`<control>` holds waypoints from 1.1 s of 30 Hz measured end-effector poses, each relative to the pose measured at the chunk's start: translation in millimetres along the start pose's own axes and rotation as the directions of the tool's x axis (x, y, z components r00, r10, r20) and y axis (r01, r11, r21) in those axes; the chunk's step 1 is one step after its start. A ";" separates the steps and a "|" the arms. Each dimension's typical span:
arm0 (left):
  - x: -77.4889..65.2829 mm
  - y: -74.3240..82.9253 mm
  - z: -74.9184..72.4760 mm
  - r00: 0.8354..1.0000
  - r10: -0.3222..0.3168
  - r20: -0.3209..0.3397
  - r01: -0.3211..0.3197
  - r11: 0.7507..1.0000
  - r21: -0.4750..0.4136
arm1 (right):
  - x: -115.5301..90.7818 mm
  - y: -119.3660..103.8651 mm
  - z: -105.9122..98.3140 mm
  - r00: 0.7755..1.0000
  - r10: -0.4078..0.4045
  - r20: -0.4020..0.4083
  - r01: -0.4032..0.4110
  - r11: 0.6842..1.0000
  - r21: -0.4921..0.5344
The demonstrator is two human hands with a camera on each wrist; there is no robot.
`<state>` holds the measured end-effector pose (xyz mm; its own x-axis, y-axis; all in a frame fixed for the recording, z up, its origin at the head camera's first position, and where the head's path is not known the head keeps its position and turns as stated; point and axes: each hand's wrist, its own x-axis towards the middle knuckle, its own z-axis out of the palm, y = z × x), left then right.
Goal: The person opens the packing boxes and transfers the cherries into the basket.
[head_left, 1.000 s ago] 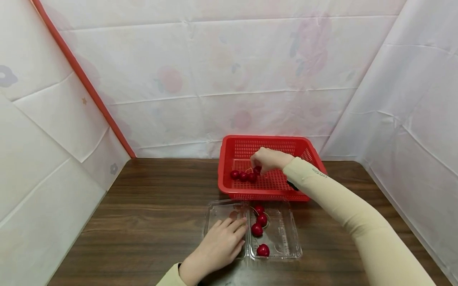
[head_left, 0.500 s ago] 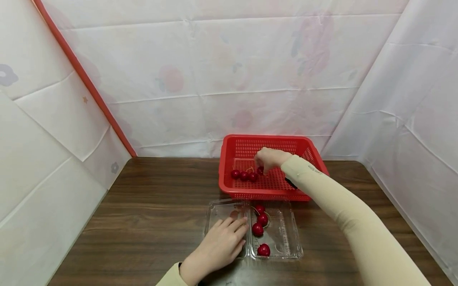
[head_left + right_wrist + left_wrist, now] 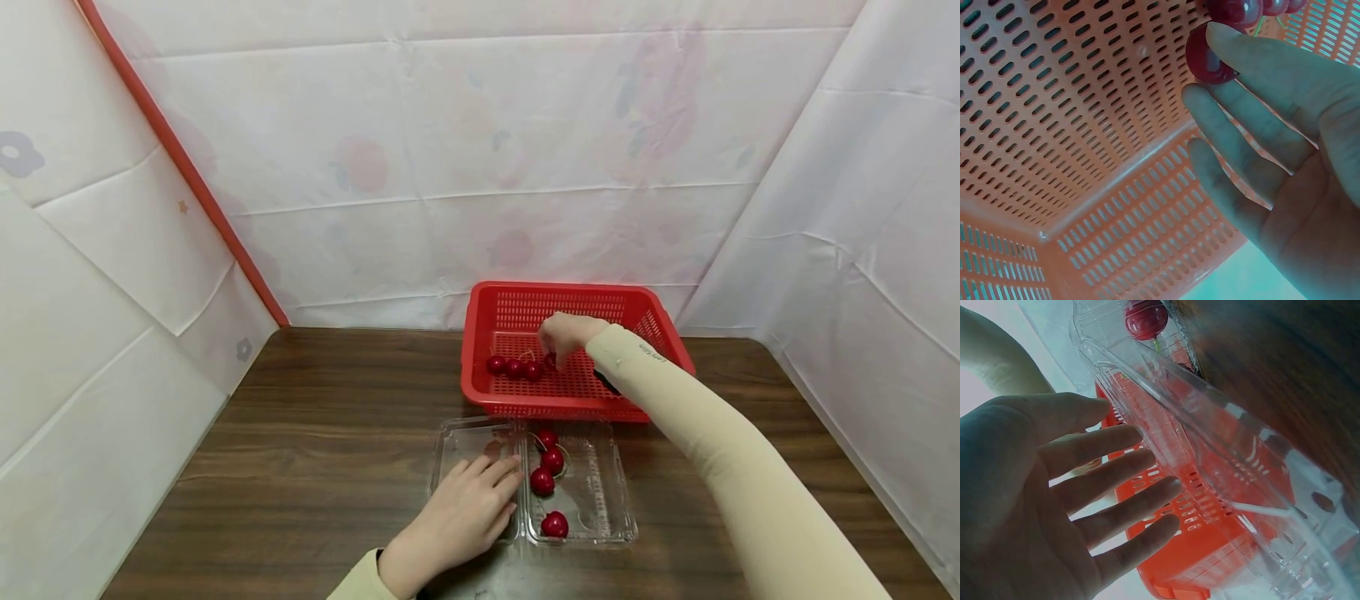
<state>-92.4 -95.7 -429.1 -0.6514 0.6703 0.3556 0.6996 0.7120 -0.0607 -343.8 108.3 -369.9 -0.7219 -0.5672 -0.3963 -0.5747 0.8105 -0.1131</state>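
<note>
Right hand (image 3: 566,333) pinching cherry (image 3: 1205,61) inside red plastic basket (image 3: 558,402); left hand (image 3: 467,510), straight-fingered and holding nothing, lying over clear clamshell container (image 3: 587,500) beside four cherries (image 3: 542,481).

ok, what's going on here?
A person's right hand pinches a cherry inside the red basket, beside three more cherries. The left hand, fingers extended, is over one half of an open clear plastic container; four cherries sit in the other half.
</note>
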 end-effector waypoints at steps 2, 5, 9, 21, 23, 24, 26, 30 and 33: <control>-0.1 0.1 0.1 1.000 0.001 -0.003 -0.001 1.000 0.001 | 2.1 0.8 1.7 1.000 0.007 0.003 -0.007 1.000 0.004; -0.4 0.0 0.1 1.000 0.002 -0.006 -0.002 1.000 0.003 | 3.6 0.0 3.2 1.000 0.024 0.010 -0.024 0.999 0.024; -0.9 0.4 0.3 1.000 0.003 -0.007 -0.003 1.000 0.002 | 3.9 -1.3 5.1 0.999 0.041 0.026 -0.043 0.997 0.056; -1.0 0.6 0.4 1.000 0.004 -0.021 -0.004 1.000 -0.002 | 12.4 -0.8 14.0 0.996 0.085 0.038 -0.087 0.995 0.057; -1.1 0.7 0.1 1.000 0.004 -0.025 -0.004 1.000 0.000 | 12.9 -1.4 14.2 0.995 0.088 0.044 -0.091 0.994 0.057; -1.2 0.8 0.0 1.000 0.005 -0.026 -0.005 1.000 0.000 | 12.9 -1.9 14.2 0.995 0.086 0.049 -0.089 0.994 0.058; -1.2 0.8 -0.2 1.000 0.005 -0.026 -0.005 1.000 0.000 | 12.7 -2.4 14.1 0.995 0.082 0.058 -0.086 0.994 0.066; -1.3 0.9 -0.3 1.000 0.004 -0.021 -0.004 1.000 0.001 | 12.1 -3.0 13.9 0.995 0.066 0.069 -0.070 0.995 0.066; -1.5 0.9 -0.2 1.000 0.004 -0.020 -0.004 1.000 0.003 | 12.0 -3.6 14.3 0.996 0.067 0.066 -0.071 0.996 0.061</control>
<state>-90.8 -96.2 -429.5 -0.6427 0.6684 0.3742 0.7010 0.7102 -0.0646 -344.8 100.7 -387.3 -0.7321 -0.5005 -0.4621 -0.4972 0.8563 -0.1397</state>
